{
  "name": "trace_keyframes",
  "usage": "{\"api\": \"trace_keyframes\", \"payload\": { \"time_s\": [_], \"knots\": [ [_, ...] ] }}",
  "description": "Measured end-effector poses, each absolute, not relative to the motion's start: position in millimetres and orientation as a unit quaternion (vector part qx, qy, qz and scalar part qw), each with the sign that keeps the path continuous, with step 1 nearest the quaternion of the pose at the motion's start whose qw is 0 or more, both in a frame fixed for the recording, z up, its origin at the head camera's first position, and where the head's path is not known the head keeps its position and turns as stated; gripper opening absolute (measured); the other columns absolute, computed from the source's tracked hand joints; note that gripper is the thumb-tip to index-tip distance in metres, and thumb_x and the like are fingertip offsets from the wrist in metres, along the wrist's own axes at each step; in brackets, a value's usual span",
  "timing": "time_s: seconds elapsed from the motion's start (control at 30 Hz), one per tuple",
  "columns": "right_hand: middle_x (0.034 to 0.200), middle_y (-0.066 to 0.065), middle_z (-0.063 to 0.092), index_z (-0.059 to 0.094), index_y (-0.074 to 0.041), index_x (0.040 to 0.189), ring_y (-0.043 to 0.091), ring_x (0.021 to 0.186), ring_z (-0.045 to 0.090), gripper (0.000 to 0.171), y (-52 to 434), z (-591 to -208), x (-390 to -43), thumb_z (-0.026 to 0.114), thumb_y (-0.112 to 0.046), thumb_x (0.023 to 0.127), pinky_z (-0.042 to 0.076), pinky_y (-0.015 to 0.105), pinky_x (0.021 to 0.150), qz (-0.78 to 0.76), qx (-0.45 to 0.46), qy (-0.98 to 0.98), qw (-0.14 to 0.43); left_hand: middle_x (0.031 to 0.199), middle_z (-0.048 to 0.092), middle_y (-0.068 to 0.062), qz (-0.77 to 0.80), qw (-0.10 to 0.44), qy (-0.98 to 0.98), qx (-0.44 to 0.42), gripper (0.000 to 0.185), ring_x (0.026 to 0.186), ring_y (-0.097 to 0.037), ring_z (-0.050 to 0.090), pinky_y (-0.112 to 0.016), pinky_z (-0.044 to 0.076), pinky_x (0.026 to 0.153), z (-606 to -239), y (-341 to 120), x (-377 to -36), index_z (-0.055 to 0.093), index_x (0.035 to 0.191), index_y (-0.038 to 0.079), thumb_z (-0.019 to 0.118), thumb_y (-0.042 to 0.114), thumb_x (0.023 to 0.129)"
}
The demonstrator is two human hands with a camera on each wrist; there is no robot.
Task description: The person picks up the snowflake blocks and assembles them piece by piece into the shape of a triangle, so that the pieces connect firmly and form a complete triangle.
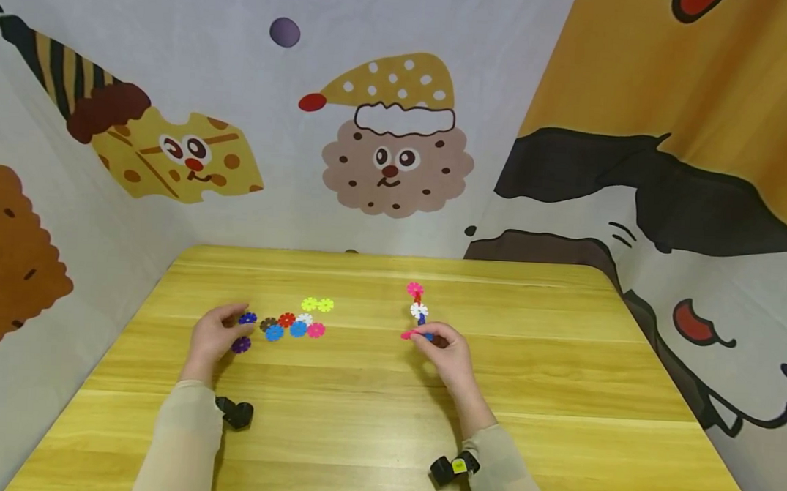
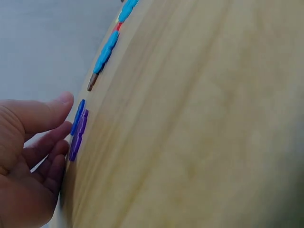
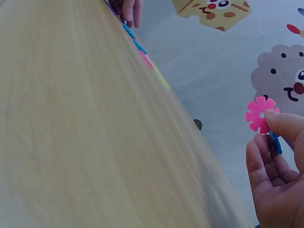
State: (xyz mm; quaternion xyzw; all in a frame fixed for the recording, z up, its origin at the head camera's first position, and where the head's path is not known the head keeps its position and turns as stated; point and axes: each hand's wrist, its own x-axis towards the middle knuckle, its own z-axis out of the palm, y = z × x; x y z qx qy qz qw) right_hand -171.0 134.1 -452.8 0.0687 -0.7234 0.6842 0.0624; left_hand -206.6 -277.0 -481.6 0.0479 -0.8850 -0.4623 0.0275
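Observation:
My right hand (image 1: 444, 350) pinches a pink notched flower disc (image 3: 258, 116) between thumb and fingers. A light blue disc (image 3: 275, 142) is joined to it. In the head view the linked chain runs away from the hand, through a dark blue piece, a white disc (image 1: 419, 310) and a red piece to a pink disc (image 1: 415, 290). At the left, my left hand (image 1: 214, 336) is beside a dark blue disc (image 1: 249, 317) and a purple disc (image 1: 241, 345). Its thumb and fingers are apart around the blue disc's near side; whether they touch it is unclear.
Loose discs lie right of my left hand: brown (image 1: 268, 324), red (image 1: 287, 319), white (image 1: 305, 318), pink (image 1: 316, 331) and two light blue ones (image 1: 274, 332). Two yellow-green discs (image 1: 317, 304) lie behind them. A cartoon-printed curtain (image 1: 269, 225) hangs behind the wooden table (image 1: 333, 419).

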Motion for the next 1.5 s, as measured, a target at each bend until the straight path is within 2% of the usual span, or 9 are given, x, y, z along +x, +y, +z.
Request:
{"api": "trace_keyframes", "payload": {
  "time_s": [0.17, 0.33, 0.57, 0.73, 0.87, 1.0, 1.23, 1.33, 1.5],
  "knots": [
    [0.102, 0.023, 0.066, 0.069, 0.012, 0.101, 0.014, 0.081, 0.055, 0.015, 134, -454, -172, 0.071, 0.004, 0.088, 0.047, 0.02, 0.067, 0.685, 0.07, -0.723, 0.06, 0.135, 0.049, -0.033, -0.428, 0.025, -0.903, 0.029, 0.049, 0.122, -0.049, 0.047, -0.058, 0.04, 0.102, -485, -281, -209, 0.052, 0.136, -0.009, 0.069, 0.007, 0.093],
    [0.104, 0.024, 0.066, 0.069, 0.012, 0.102, 0.015, 0.082, 0.056, 0.015, 135, -457, -175, 0.07, 0.006, 0.088, 0.048, 0.02, 0.068, 0.681, 0.059, -0.727, 0.055, 0.126, 0.054, -0.033, -0.413, 0.034, -0.91, 0.032, 0.042, 0.114, -0.047, 0.051, -0.058, 0.042, 0.098, -487, -282, -209, 0.06, 0.128, -0.009, 0.071, 0.009, 0.092],
    [0.102, 0.016, 0.068, 0.072, 0.006, 0.099, 0.015, 0.081, 0.056, 0.014, 139, -482, -185, 0.075, 0.0, 0.087, 0.047, 0.02, 0.067, 0.69, 0.052, -0.719, 0.069, 0.114, 0.057, -0.028, -0.403, 0.048, -0.913, 0.04, 0.032, 0.105, -0.043, 0.052, -0.056, 0.044, 0.092, -489, -279, -210, 0.062, 0.117, -0.009, 0.072, 0.007, 0.09],
    [0.097, 0.01, 0.069, 0.072, 0.004, 0.099, 0.014, 0.08, 0.056, 0.015, 138, -482, -185, 0.076, -0.003, 0.086, 0.048, 0.021, 0.066, 0.687, 0.062, -0.719, 0.082, 0.107, 0.06, -0.022, -0.419, 0.057, -0.904, 0.058, 0.03, 0.097, -0.035, 0.054, -0.044, 0.047, 0.082, -491, -277, -210, 0.06, 0.116, -0.004, 0.072, 0.006, 0.09],
    [0.098, 0.011, 0.069, 0.073, 0.004, 0.099, 0.015, 0.08, 0.056, 0.014, 139, -483, -185, 0.076, -0.004, 0.087, 0.048, 0.021, 0.067, 0.684, 0.067, -0.722, 0.088, 0.1, 0.061, -0.018, -0.416, 0.068, -0.905, 0.063, 0.03, 0.088, -0.029, 0.055, -0.034, 0.047, 0.071, -490, -274, -210, 0.062, 0.117, 0.0, 0.073, 0.008, 0.09],
    [0.099, 0.013, 0.069, 0.073, 0.003, 0.099, 0.016, 0.08, 0.056, 0.014, 140, -483, -185, 0.076, -0.003, 0.087, 0.047, 0.021, 0.066, 0.685, 0.063, -0.721, 0.084, 0.103, 0.061, -0.018, -0.431, 0.066, -0.896, 0.079, 0.031, 0.09, -0.029, 0.057, -0.03, 0.049, 0.068, -487, -271, -209, 0.063, 0.12, 0.002, 0.072, 0.011, 0.092],
    [0.097, 0.007, 0.069, 0.073, 0.004, 0.098, 0.016, 0.078, 0.055, 0.014, 139, -482, -185, 0.076, -0.003, 0.087, 0.046, 0.021, 0.065, 0.686, 0.058, -0.721, 0.079, 0.111, 0.065, -0.021, -0.469, 0.071, -0.877, 0.076, 0.034, 0.096, -0.03, 0.062, -0.024, 0.053, 0.067, -478, -259, -203, 0.063, 0.122, 0.002, 0.071, 0.017, 0.094],
    [0.099, 0.012, 0.069, 0.073, 0.005, 0.098, 0.015, 0.077, 0.054, 0.014, 139, -481, -185, 0.076, -0.002, 0.086, 0.046, 0.021, 0.065, 0.689, 0.057, -0.719, 0.078, 0.11, 0.065, -0.021, -0.482, 0.075, -0.871, 0.059, 0.033, 0.094, -0.026, 0.061, -0.023, 0.052, 0.066, -472, -247, -201, 0.064, 0.122, 0.001, 0.071, 0.017, 0.094],
    [0.103, 0.022, 0.067, 0.071, 0.008, 0.1, 0.014, 0.077, 0.054, 0.014, 138, -476, -183, 0.073, 0.003, 0.087, 0.046, 0.02, 0.065, 0.692, 0.056, -0.716, 0.073, 0.108, 0.065, -0.019, -0.51, 0.077, -0.856, 0.036, 0.033, 0.092, -0.02, 0.059, -0.018, 0.049, 0.07, -462, -221, -198, 0.066, 0.121, 0.0, 0.073, 0.014, 0.092]
  ]
}}
